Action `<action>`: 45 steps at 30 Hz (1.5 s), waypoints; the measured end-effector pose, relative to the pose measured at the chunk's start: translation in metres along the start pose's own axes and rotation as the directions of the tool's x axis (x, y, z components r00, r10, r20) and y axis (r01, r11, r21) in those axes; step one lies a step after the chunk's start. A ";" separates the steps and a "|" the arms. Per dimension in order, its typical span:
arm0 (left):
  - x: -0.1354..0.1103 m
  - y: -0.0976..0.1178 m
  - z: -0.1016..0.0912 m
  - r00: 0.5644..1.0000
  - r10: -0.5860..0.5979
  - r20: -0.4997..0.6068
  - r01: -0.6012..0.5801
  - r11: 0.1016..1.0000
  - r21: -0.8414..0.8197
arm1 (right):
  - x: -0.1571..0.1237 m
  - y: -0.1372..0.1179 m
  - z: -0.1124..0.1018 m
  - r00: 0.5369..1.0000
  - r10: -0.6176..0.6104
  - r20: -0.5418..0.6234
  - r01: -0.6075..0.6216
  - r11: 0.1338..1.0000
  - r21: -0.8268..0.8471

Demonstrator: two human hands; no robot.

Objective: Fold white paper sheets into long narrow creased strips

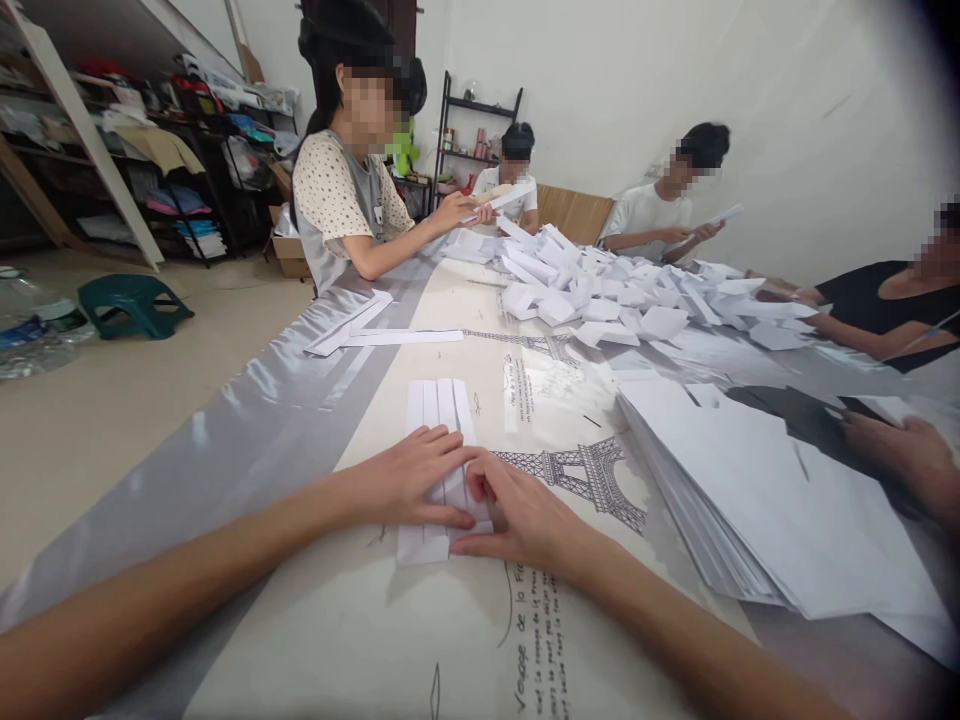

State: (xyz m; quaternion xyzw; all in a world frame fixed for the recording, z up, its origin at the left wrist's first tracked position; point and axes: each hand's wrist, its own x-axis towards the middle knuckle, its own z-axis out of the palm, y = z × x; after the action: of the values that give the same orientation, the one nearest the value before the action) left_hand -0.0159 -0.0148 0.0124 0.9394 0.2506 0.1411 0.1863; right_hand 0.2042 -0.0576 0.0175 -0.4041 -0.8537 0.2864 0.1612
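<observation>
A white sheet of paper (439,410), folded into long narrow pleats, lies on the table in front of me. My left hand (409,478) lies across its near half with fingers stretched out flat, pressing the folds down. My right hand (517,515) meets it from the right, fingers together and bent, with the fingertips pinching the paper's right edge. The near end of the paper pokes out below both hands.
A thick stack of flat white sheets (757,490) sits to my right. A heap of folded paper pieces (622,290) covers the far table. Several other people sit around it folding paper; another person's hand (904,455) rests at the right edge. A green stool (131,300) stands on the floor.
</observation>
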 end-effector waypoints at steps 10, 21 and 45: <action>-0.002 -0.004 0.003 0.996 0.092 0.014 -0.093 0.980 0.173 | -0.017 0.007 -0.025 0.971 0.144 0.189 -0.201 0.921 0.333; -0.002 -0.005 0.001 0.993 0.117 0.022 -0.119 0.984 0.134 | -0.012 0.012 -0.010 0.970 0.223 0.095 -0.242 0.881 0.406; -0.002 -0.005 0.002 0.995 0.093 0.040 -0.100 0.968 0.232 | -0.036 -0.023 -0.018 0.941 -0.273 0.199 0.322 0.905 -0.279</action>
State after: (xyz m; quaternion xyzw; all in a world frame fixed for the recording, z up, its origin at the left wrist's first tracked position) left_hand -0.0189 -0.0122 0.0085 0.9678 0.2167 0.1062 0.0711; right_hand 0.2224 -0.0908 0.0443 -0.2655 -0.9494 0.1523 0.0710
